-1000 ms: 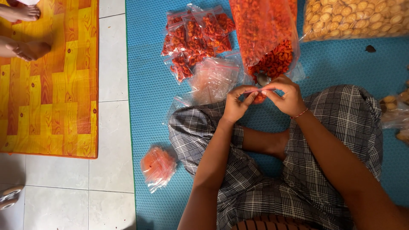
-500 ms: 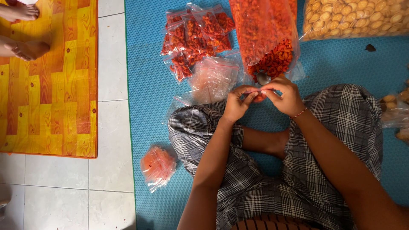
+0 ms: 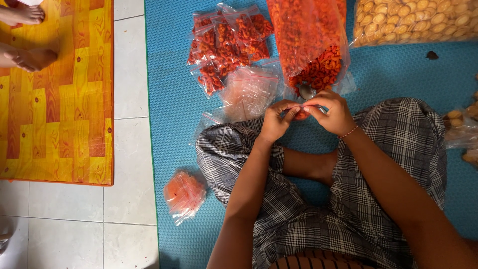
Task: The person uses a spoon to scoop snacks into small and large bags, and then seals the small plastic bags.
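Nearest, bottom of view: crossed legs in grey checked cloth (image 3: 348,219), seated on a blue woven mat (image 3: 174,104).

Low left, on the mat beside the knee: one small filled clear bag (image 3: 184,195) of orange-red snacks, lying flat, apart from the rest.

Centre, above the lap: left hand (image 3: 275,121) and right hand (image 3: 332,113) drawn together, fingers (image 3: 291,105) of both pinched narrow on the top edge of a small clear zip bag (image 3: 301,113) of orange-red snacks; bag mostly hidden between the hands, just off the mat. Thin bracelet (image 3: 349,132) at the right wrist.

Just beyond the hands: metal spoon (image 3: 306,91) lying at the mouth of a large clear sack (image 3: 308,40) of orange-red ring-shaped snacks, sack stretching up out of view. Left of the spoon: loose stack of empty clear zip bags (image 3: 249,92) with thin red seal strips, partly under the sack's edge.

Farther, upper centre-left: heap of filled small bags (image 3: 226,42), same orange-red contents, overlapping one another, touching the empty stack.

Farthest right: large clear sack of round pale-yellow biscuits (image 3: 418,20); a small dark scrap (image 3: 432,55) on the mat below it. Right edge: further clear bags of pale biscuits (image 3: 463,129), partly cut off.

Left of the mat: white floor tiles (image 3: 129,149), then an orange-yellow patterned mat (image 3: 55,99); another person's bare feet (image 3: 27,37) at its top corner.
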